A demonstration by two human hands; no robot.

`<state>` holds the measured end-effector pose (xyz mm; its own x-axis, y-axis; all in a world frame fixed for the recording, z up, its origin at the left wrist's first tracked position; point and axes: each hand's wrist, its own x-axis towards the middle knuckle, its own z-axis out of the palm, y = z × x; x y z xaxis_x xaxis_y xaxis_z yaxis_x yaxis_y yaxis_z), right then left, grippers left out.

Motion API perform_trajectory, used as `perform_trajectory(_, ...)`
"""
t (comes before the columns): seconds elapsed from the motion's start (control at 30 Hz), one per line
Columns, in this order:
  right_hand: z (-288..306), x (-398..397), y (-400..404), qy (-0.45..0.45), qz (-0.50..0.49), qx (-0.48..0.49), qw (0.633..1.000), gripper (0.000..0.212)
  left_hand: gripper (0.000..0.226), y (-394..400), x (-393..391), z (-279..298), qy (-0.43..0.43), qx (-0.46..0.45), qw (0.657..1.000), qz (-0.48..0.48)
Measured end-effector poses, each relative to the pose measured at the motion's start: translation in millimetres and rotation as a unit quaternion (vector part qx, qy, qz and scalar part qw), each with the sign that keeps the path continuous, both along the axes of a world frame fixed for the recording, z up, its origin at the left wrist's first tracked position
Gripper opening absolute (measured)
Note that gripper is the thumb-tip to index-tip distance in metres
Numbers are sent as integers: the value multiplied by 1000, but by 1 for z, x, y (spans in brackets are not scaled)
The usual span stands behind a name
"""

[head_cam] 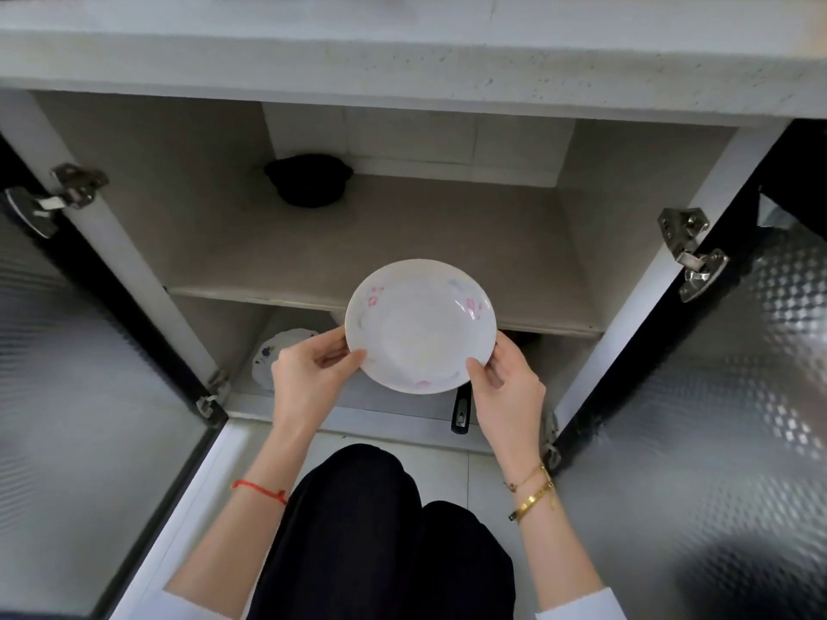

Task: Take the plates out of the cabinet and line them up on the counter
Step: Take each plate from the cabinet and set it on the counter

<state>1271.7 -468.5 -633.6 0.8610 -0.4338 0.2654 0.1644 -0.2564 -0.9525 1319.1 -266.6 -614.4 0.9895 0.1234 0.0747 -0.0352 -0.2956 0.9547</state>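
Observation:
A white plate with faint pink and blue flowers is held level in front of the open cabinet, at the height of its middle shelf. My left hand grips its left rim and my right hand grips its right rim. Another white plate with a blue pattern lies on the cabinet's bottom shelf at the left, partly hidden behind my left hand. The pale speckled counter runs along the top of the view, above the cabinet.
A black pot sits at the back of the middle shelf. A black pan handle sticks out of the bottom shelf below the held plate. Both textured-glass doors stand open at either side. My dark-trousered knees are below.

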Motion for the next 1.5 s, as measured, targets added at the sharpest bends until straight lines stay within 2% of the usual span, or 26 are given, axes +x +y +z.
perform_trajectory(0.4, -5, 26, 10, 11, -26, 54, 998, 44, 35, 6, 13, -8, 26, -45, 999, 16)
perform_trajectory(0.63, 49, 17, 35, 55, -58, 97, 992, 43, 37, 16, 5, 39, 78, -41, 996, 24)
perform_trajectory(0.8, 99, -13, 46, 99, -71, 102, 987, 41, 37, 25, -26, 94, 131, -36, 990, 33)
perform_trajectory(1.03, 180, -65, 54, 156, -37, 93, 983, 41, 37, 38, -83, 192, 165, -4, 986, 39)
perform_trajectory(1.27, 297, -115, 61, 166, -43, 87, 981, 40, 39, 44, -134, 307, 168, -23, 984, 49)
perform_trajectory(1.5, 403, -139, 63, 134, -30, 66, 988, 42, 40, 51, -156, 408, 131, -35, 990, 42)
